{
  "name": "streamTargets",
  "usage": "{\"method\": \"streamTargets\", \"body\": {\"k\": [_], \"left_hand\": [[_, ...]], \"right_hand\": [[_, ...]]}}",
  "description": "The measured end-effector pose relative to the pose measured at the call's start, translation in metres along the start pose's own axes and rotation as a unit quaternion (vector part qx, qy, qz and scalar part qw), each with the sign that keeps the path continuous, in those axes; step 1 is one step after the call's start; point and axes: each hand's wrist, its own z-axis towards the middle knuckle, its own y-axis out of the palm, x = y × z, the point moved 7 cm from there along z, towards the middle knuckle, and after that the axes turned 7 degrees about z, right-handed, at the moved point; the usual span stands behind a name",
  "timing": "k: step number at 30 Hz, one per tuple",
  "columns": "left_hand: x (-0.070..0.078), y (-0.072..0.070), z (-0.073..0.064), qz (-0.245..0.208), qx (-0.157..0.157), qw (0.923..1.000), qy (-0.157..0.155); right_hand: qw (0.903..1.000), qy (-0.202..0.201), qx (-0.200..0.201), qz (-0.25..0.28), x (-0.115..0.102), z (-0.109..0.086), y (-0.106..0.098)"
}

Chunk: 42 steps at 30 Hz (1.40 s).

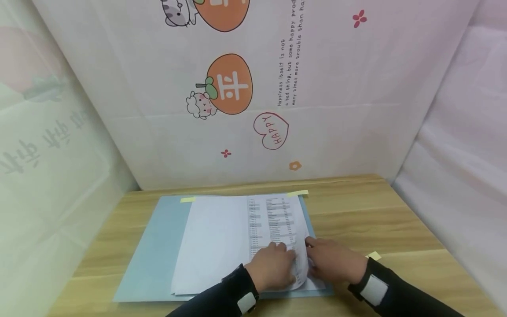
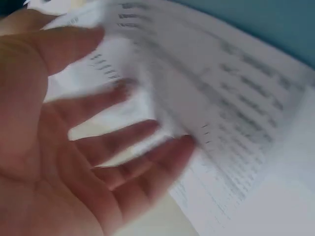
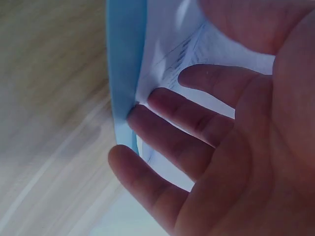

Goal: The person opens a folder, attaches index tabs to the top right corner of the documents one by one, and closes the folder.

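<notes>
A light blue folder [image 1: 152,251] lies on the wooden table with white sheets on it. A blank white page [image 1: 215,246] covers its middle, and a sheet printed with table rows [image 1: 277,215] lies to the right. My left hand [image 1: 273,266] is over the lower part of the printed sheet. In the left wrist view its fingers [image 2: 167,152] are spread, touching the bent paper, with the thumb apart. My right hand [image 1: 336,259] is at the sheet's curled right edge. In the right wrist view, relaxed fingers [image 3: 182,118] reach across the folder's edge beside the paper.
Yellow strips [image 1: 188,200] sit at the papers' top edge, and another yellow piece [image 1: 373,255] is on the table beyond the right wrist. A printed white cloth [image 1: 336,110] rises behind the table [image 1: 356,211]. More white cloth hangs at both sides.
</notes>
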Motion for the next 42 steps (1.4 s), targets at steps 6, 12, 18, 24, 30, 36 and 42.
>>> {"method": "streamTargets", "body": {"k": [6,12,18,24,30,36,42], "left_hand": [[0.005,-0.005,0.007,0.019,0.052,0.9977,0.038],[-0.002,-0.009,0.011,0.031,0.051,0.9976,0.036],[-0.017,-0.019,-0.004,-0.033,0.065,0.9972,0.015],[-0.057,-0.022,-0.037,-0.256,0.093,0.955,-0.118],[-0.093,-0.01,-0.074,-0.322,0.109,0.9108,-0.235],[-0.126,0.0,-0.107,-0.277,0.109,0.9077,-0.295],[-0.151,-0.001,-0.139,-0.227,0.092,0.9095,-0.336]], "right_hand": [[0.9996,0.006,-0.009,0.026,-0.004,0.002,0.003],[0.9997,0.009,-0.018,0.011,-0.008,0.005,0.002],[0.9998,0.001,-0.021,0.003,-0.011,0.004,0.001],[0.9996,0.003,-0.029,-0.007,-0.01,0.005,0.001],[0.9989,0.027,-0.036,-0.007,-0.009,0.004,0.001],[0.9991,0.03,-0.03,-0.009,-0.011,0.002,-0.001],[0.9989,0.036,-0.031,0.002,-0.007,0.002,0.003]]}}
